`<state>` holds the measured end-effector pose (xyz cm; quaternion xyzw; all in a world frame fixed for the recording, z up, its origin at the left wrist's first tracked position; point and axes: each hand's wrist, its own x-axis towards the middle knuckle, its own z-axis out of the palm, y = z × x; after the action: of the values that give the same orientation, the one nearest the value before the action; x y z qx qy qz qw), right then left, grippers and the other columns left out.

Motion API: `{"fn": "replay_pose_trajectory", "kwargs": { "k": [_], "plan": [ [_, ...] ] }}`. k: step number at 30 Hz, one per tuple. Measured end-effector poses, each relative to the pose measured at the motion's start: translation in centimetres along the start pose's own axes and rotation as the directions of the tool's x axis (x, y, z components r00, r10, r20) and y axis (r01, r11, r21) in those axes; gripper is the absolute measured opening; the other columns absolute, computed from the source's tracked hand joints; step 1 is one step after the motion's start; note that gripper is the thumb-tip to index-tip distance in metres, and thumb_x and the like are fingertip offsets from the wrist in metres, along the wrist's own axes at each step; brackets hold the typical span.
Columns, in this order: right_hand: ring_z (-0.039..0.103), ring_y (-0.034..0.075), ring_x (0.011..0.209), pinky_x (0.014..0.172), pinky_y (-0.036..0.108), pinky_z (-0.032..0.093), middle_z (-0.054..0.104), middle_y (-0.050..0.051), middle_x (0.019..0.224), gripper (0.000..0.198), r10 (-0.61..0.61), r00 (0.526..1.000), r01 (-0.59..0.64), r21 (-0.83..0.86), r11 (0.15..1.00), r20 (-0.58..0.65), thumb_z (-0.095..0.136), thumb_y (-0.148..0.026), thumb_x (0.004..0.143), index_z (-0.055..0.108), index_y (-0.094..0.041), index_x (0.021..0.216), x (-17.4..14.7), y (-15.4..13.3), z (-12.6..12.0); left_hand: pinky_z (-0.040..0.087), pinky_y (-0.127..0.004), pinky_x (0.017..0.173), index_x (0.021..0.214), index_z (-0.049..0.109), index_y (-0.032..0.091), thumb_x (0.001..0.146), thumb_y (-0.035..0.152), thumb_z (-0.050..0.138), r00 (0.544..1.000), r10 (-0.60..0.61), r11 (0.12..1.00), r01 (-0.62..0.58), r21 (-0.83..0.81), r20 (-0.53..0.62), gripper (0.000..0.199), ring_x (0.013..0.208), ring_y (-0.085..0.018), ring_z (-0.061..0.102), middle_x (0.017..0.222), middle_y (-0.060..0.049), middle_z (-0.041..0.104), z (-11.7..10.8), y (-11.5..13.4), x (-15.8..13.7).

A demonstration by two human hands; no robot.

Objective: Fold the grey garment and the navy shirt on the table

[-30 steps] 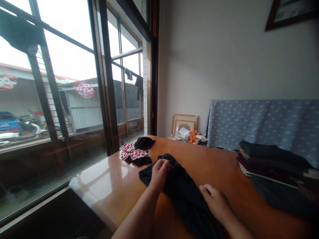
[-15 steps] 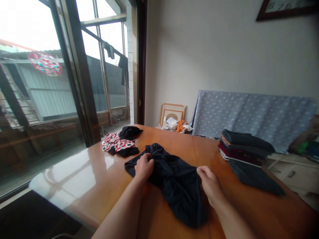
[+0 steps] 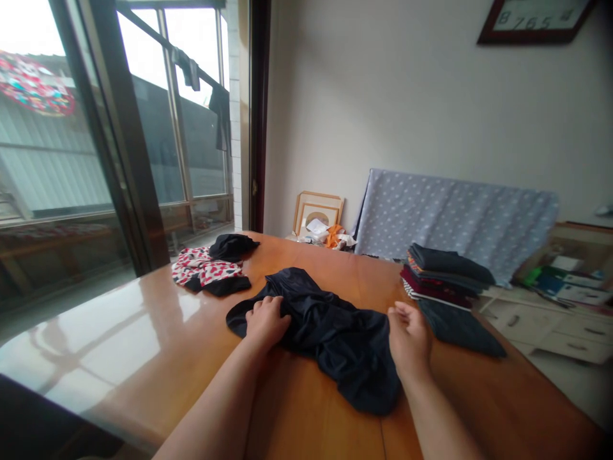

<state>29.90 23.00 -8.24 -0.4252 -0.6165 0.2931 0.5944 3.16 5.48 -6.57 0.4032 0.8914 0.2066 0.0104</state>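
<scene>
A crumpled dark navy garment [image 3: 330, 322] lies across the middle of the table. My left hand [image 3: 267, 321] rests on its left part, fingers bent over the cloth with some fabric gathered under them. Along the garment's right edge is my right hand [image 3: 410, 338], turned on its side with the thumb beside the cloth. Its fingers are loosely curled and apart from the thumb, and no fabric shows between them.
The glossy wooden table [image 3: 191, 370] carries a patterned red-and-white garment [image 3: 208, 268] and a black bundle [image 3: 233, 246] at far left. A stack of folded clothes [image 3: 443, 275] sits at right, overlapping a folded dark garment [image 3: 462, 329]. Behind stands a white cabinet [image 3: 536, 319].
The view has turned right. My right hand has let go of the garment's corner, which has slackened. My left hand has shifted from a pinch to fingers laid over the cloth.
</scene>
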Motion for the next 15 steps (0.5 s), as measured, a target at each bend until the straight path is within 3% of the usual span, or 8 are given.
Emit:
{"fn": "replay_pose_trajectory", "kwargs": {
  "k": [3, 5, 8, 11, 13, 15],
  "plan": [
    [0.065, 0.023, 0.089, 0.085, 0.036, 0.051, 0.071, 0.008, 0.097, 0.037, -0.14, 0.95, 0.169, -0.085, 0.982, 0.279, 0.055, -0.051, 0.089, 0.07, -0.02, 0.101, -2.3, -2.3, 0.7, 0.04, -0.05, 0.097, 0.134, 0.056, 0.027, 0.081, 0.041, 0.056, 0.999, 0.035, 0.999, -0.035, 0.015, -0.017, 0.055, 0.123, -0.037, 0.05, 0.133, -0.013, 0.058, 0.2, 0.2, 0.0],
    [0.065, 0.021, 0.086, 0.082, 0.034, 0.052, 0.07, 0.008, 0.102, 0.039, -0.181, 0.886, 0.248, -0.106, 0.963, 0.427, 0.055, -0.051, 0.089, 0.07, -0.022, 0.111, -3.8, -3.2, 1.1, 0.042, -0.046, 0.095, 0.136, 0.056, 0.028, 0.081, 0.038, 0.056, 0.996, 0.078, 0.997, -0.078, 0.003, -0.04, 0.055, 0.12, -0.035, 0.052, 0.131, -0.013, 0.058, 0.4, 0.2, 0.0],
    [0.065, 0.021, 0.087, 0.078, 0.033, 0.053, 0.067, 0.008, 0.113, 0.056, -0.157, 0.792, 0.323, -0.187, 0.928, 0.591, 0.064, -0.046, 0.083, 0.059, -0.027, 0.135, -5.0, -3.4, 1.6, 0.042, -0.042, 0.096, 0.138, 0.055, 0.032, 0.081, 0.033, 0.058, 0.977, 0.204, 0.978, -0.206, -0.018, -0.065, 0.058, 0.12, -0.032, 0.052, 0.135, -0.01, 0.056, 1.0, 0.3, 0.1],
    [0.066, 0.02, 0.081, 0.072, 0.031, 0.051, 0.068, 0.005, 0.098, 0.041, -0.083, 0.709, 0.352, -0.25, 0.902, 0.7, 0.06, -0.035, 0.083, 0.069, -0.029, 0.122, -4.8, -2.8, 1.8, 0.042, -0.043, 0.098, 0.13, 0.063, 0.037, 0.08, 0.028, 0.059, 0.948, 0.315, 0.949, -0.316, -0.015, -0.049, 0.05, 0.126, -0.032, 0.048, 0.141, -0.005, 0.054, 1.5, 0.4, 0.2],
    [0.066, 0.021, 0.083, 0.075, 0.031, 0.051, 0.069, 0.004, 0.091, 0.03, -0.088, 0.717, 0.334, -0.23, 0.914, 0.691, 0.054, -0.03, 0.085, 0.075, -0.028, 0.106, -4.1, -2.4, 1.7, 0.043, -0.044, 0.096, 0.114, 0.071, 0.037, 0.081, 0.026, 0.057, 0.94, 0.34, 0.94, -0.34, -0.011, -0.018, 0.037, 0.126, -0.033, 0.048, 0.138, -0.003, 0.056, 1.5, 0.5, 0.1],
    [0.066, 0.021, 0.089, 0.082, 0.033, 0.05, 0.07, 0.005, 0.095, 0.026, -0.12, 0.785, 0.279, -0.173, 0.945, 0.608, 0.053, -0.032, 0.086, 0.076, -0.027, 0.098, -3.4, -2.2, 1.6, 0.044, -0.043, 0.094, 0.1, 0.075, 0.034, 0.081, 0.023, 0.056, 0.938, 0.346, 0.938, -0.346, -0.025, -0.013, 0.029, 0.122, -0.032, 0.05, 0.132, -0.002, 0.061, 1.3, 0.7, 0.0]
  ]
}}
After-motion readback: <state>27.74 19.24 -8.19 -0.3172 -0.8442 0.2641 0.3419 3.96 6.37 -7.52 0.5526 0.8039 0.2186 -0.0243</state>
